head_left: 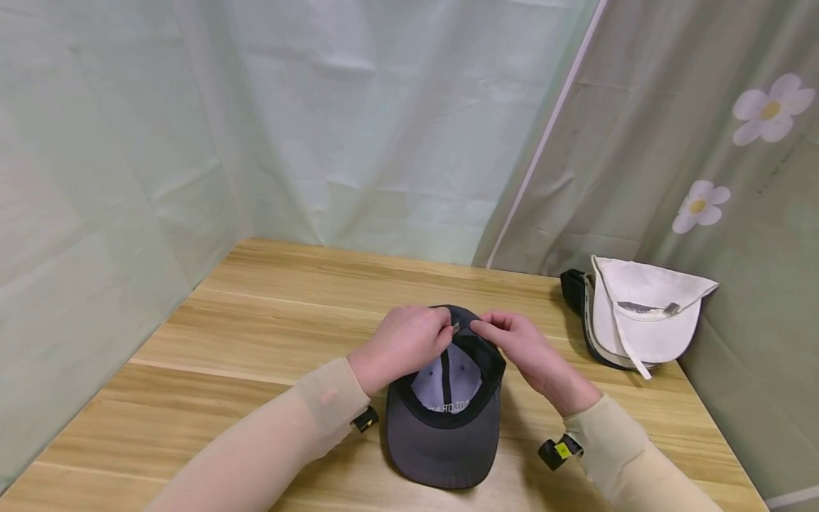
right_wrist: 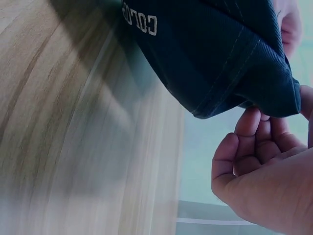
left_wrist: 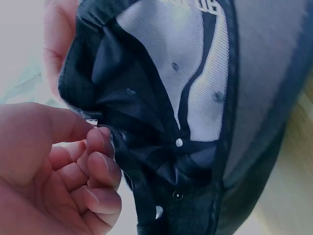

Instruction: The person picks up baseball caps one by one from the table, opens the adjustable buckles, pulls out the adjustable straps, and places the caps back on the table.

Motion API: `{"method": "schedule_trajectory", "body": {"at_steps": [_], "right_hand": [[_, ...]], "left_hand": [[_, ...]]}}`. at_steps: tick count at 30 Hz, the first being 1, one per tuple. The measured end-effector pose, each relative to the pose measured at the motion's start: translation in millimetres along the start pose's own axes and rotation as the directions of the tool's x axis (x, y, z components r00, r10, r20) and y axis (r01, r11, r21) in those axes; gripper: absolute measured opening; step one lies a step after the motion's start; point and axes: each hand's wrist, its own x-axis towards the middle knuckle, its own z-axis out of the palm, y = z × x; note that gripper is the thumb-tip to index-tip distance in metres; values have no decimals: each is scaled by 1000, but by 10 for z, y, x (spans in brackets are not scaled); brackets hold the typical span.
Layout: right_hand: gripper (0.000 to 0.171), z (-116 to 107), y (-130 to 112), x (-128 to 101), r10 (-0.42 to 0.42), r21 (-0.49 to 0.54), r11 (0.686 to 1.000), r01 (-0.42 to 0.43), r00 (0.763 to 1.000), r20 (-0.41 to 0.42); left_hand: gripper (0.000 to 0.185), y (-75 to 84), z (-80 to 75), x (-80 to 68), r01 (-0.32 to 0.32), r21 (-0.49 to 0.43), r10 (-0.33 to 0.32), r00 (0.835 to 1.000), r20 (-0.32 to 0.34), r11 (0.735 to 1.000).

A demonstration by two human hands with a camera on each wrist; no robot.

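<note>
Pale green curtains hang behind a wooden table (head_left: 269, 313), w/ a grey-beige curtain (head_left: 672, 142) printed w/ white flowers at the right. Near the table's front edge, about the middle, lies a dark grey cap (head_left: 444, 427), upside down, brim toward the person. Left hand (head_left: 403, 345) pinches the cap's back strap betw. thumb and fingers (left_wrist: 100, 147); right hand (head_left: 531, 352) pinches the back rim from the other side, fingers curled. At the far right corner rests a white cap (head_left: 640, 313) on top of sth. dark.
</note>
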Motion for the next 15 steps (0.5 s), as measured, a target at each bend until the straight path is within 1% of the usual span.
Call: {"method": "schedule_trajectory", "body": {"at_steps": [3, 6, 12, 15], "right_hand": [[27, 13, -4, -4, -9, -4, 1000, 9, 1000, -7], [27, 18, 5, -4, -17, -11, 1000, 17, 1000, -10], [29, 39, 0, -15, -25, -20, 999, 25, 1000, -8], [30, 44, -4, -21, -29, -26, 999, 29, 1000, -6]], "left_hand": [[29, 15, -19, 13, 12, -67, -12, 1000, 4, 998], [34, 34, -32, 28, 38, -104, -36, 999, 18, 994], [46, 50, -35, 53, 79, -143, -73, 996, 46, 987], [49, 54, -31, 63, 96, -151, -89, 995, 52, 984]]}}
